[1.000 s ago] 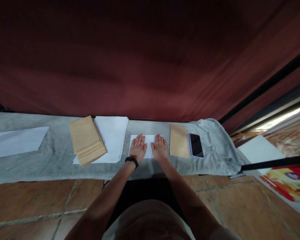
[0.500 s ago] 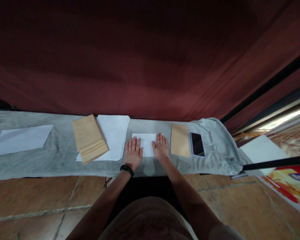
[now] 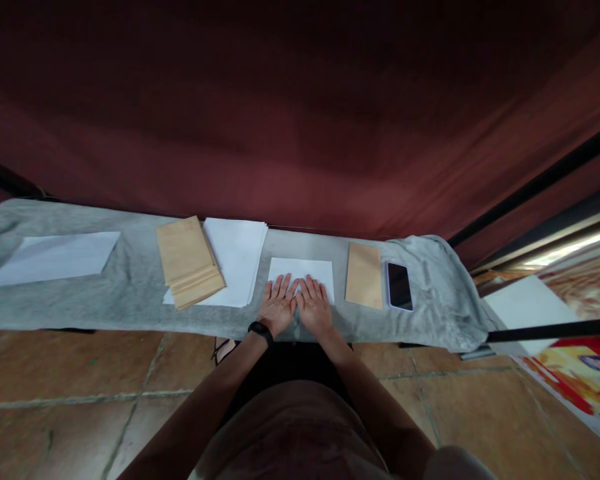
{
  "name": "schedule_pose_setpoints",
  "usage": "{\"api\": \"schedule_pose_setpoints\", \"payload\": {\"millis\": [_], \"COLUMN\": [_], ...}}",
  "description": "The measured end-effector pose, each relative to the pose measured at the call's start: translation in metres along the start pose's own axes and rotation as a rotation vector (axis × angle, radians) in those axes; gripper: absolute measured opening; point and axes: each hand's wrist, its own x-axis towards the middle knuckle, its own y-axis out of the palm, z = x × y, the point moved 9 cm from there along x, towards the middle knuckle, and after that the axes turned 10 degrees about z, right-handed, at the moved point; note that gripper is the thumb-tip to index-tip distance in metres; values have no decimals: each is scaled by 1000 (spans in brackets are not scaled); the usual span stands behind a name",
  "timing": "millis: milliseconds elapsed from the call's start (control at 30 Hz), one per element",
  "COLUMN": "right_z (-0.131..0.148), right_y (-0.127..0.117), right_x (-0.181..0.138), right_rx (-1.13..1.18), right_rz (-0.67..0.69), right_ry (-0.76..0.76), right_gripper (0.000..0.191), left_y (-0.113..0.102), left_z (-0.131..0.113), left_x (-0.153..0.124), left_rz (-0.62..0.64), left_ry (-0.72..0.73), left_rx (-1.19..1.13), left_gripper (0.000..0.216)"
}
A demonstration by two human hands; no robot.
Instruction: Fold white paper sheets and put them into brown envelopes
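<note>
two hands, the left hand (image 3: 279,308) and right hand (image 3: 313,308), touching, press one smooth white rectangular sheet (image 3: 303,269) near the bench (image 3: 130,293) front edge, each grip spread flat and empty, between one white paper stack (image 3: 237,257) and one lone tan envelope (image 3: 364,284).

Improvised indoor paperwork station: terracotta tiled floor (image 3: 80,400), maroon curtain (image 3: 300,120) backdrop, grey cloth-covered table (image 3: 130,307) carrying envelopes (image 3: 189,261) and paper stacks (image 3: 237,257).

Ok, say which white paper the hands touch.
The small middle sheet, beside the single brown envelope; left hand and right hand rest on it. Stack and lone sheet lie farther left.
</note>
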Motion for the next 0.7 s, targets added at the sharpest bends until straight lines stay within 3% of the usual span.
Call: {"api": "schedule_pose_setpoints", "payload": {"millis": [400, 700], "right_z": [-36, -37], "right_y": [-15, -14], "right_x": [-35, -36], "right_rx": [-59, -53], "right_rz": [-144, -150], "right_ry": [72, 84], "right_gripper": [59, 60], "left_y": [-4, -27], "left_z": [23, 62], "left_x": [-15, -1], "left_rz": [-143, -142], "left_ry": [-202, -313], "left_rx": [-87, -455], "left_gripper": [63, 54]}}
